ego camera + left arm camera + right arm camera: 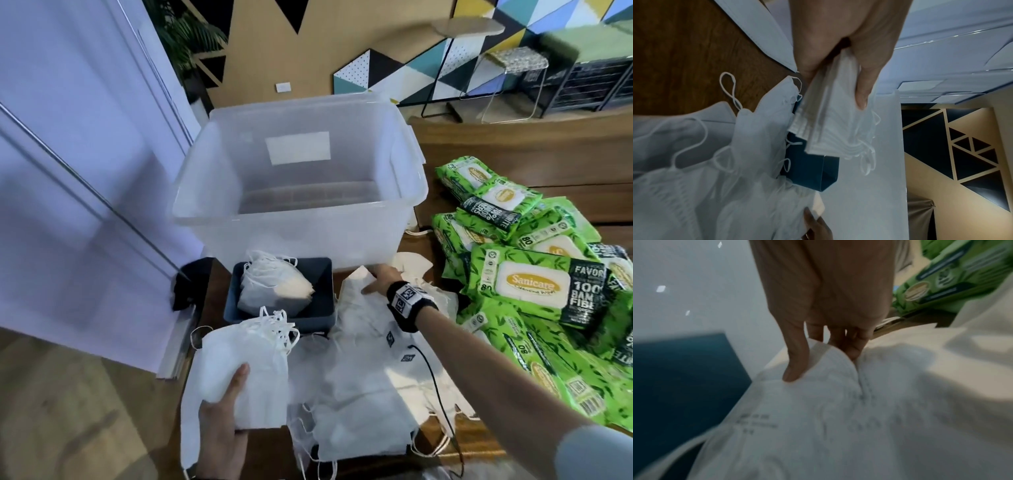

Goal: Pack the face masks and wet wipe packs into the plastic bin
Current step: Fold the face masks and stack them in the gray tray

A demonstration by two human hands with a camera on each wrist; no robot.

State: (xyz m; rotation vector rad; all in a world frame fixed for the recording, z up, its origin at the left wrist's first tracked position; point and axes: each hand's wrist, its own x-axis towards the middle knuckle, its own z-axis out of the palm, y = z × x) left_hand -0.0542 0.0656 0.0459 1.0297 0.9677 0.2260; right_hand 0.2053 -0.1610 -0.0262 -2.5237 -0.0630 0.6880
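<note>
A: Head view looks down and forward over the plastic bin (298, 178), the blue tray (322, 308) just before it.

B: Left wrist view sits close above that tray (812, 172); right wrist view, closer and blurred, catches its corner (684, 369). All three share the tray.

Office lounge (geometric wall panels (445, 65))

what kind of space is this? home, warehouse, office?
Probably an office lounge or co-working space, not a warehouse: a geometric triangle-pattern wall, a wire-frame stool beside it, and a wooden table used as an ad hoc packing bench for the plastic bin.
</note>
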